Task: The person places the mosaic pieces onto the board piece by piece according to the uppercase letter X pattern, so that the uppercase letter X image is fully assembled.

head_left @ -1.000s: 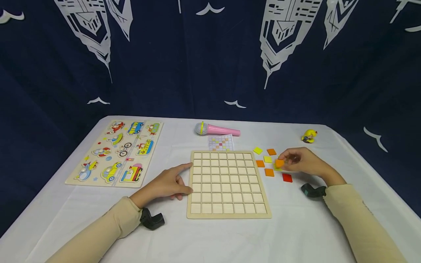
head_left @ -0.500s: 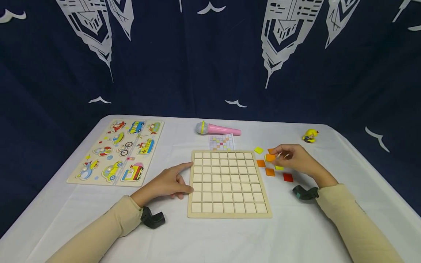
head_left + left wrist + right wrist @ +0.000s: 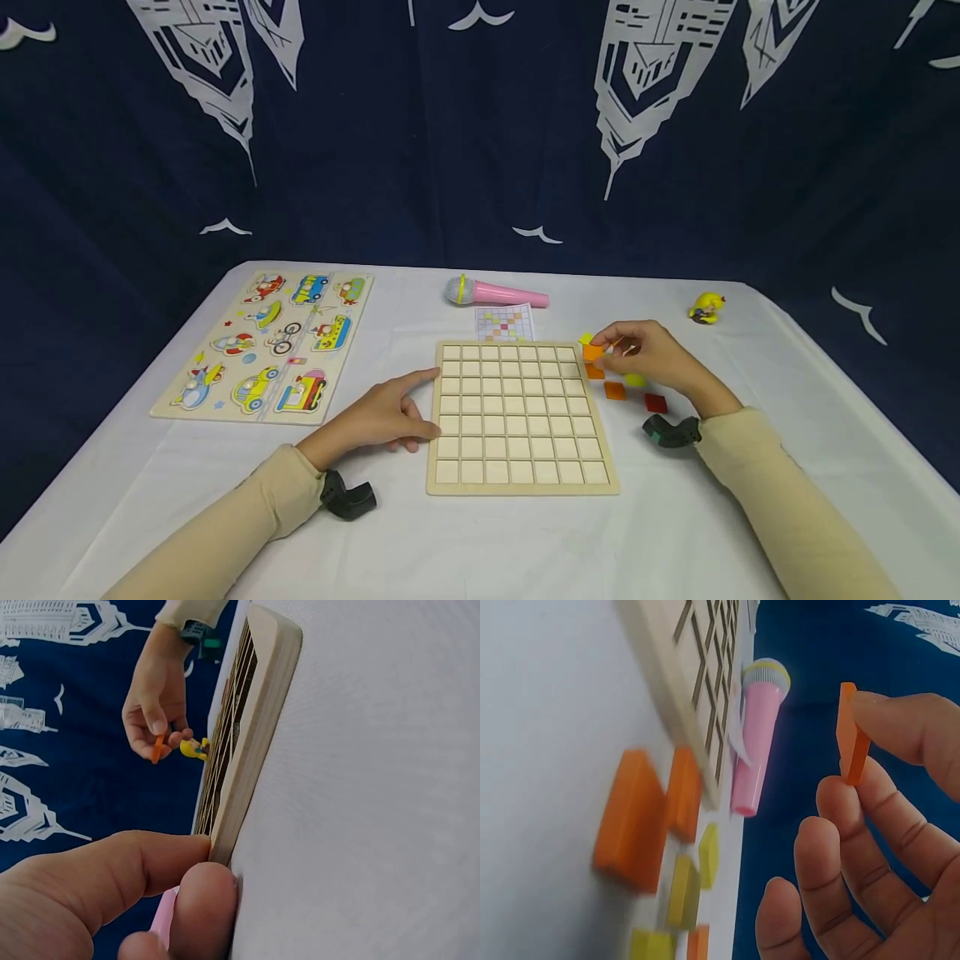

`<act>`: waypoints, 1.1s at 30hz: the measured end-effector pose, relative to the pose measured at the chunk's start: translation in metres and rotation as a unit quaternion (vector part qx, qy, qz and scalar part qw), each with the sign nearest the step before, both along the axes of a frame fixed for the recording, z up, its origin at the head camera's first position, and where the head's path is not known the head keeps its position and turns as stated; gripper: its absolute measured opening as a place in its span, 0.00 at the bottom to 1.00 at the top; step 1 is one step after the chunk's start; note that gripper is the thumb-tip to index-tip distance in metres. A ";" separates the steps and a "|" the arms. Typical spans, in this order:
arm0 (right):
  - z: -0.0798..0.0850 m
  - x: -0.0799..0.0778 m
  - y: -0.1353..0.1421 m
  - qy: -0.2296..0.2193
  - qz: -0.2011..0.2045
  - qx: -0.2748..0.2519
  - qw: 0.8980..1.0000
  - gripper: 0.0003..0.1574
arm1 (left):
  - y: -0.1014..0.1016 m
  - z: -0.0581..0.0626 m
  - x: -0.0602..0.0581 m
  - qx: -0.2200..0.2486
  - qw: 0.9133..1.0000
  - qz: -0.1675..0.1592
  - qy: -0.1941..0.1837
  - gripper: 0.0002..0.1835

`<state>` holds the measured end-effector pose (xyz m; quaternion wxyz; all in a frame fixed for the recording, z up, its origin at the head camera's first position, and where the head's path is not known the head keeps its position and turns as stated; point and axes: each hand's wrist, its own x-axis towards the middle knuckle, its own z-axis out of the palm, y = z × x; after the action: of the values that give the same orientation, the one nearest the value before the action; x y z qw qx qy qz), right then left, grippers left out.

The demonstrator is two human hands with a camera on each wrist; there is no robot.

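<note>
- Head view, counts: one grid board (image 3: 522, 489) of seven rows by seven columns, one picture board (image 3: 161, 412), one microphone (image 3: 510, 296), one pattern card (image 3: 504, 323), one yellow figure (image 3: 706, 308).
- Head view, loose tiles in sight on the white table (image 3: 525, 550): two orange tiles (image 3: 615, 391), two yellow tiles (image 3: 635, 380), one red tile (image 3: 656, 403); the right hand (image 3: 648, 354) may cover others.
- Head view, grip: the right hand pinches one held orange tile (image 3: 592, 352) at its fingertips, by the grid board's far right corner. The left hand (image 3: 375, 417) grasps nothing, index finger and thumb extended and touching the board's left edge.
- Left wrist view: two hands, one grid board, one yellow figure, part of one microphone. The near fingers meet the board's edge; the held orange tile sits between the far hand's thumb and fingers.
- Right wrist view: three orange and three yellow tiles on the table, some cut off by the frame, plus one microphone and the board's corner. The held orange tile is clasped between thumb and fingertips, edge towards the camera, apart from the loose tiles.
</note>
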<state>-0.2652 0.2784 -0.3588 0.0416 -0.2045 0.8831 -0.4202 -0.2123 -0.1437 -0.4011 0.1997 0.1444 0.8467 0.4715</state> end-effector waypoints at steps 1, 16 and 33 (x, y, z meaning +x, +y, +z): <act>0.000 -0.001 -0.002 -0.002 0.001 -0.002 1.000 0.16 | 0.000 0.000 0.000 0.000 1.000 0.000 0.000 0.53; -0.004 -0.014 -0.048 -0.009 0.022 0.008 1.000 0.16 | -0.001 -0.003 0.004 0.003 1.000 0.002 0.000 0.52; -0.001 -0.024 -0.083 0.012 0.047 0.032 0.998 0.14 | -0.001 -0.003 0.000 0.006 1.000 -0.002 0.002 0.53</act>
<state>-0.2890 0.1956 -0.3599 0.0574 -0.2494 0.8859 -0.3869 -0.2123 -0.1452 -0.4042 0.1978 0.1485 0.8442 0.4755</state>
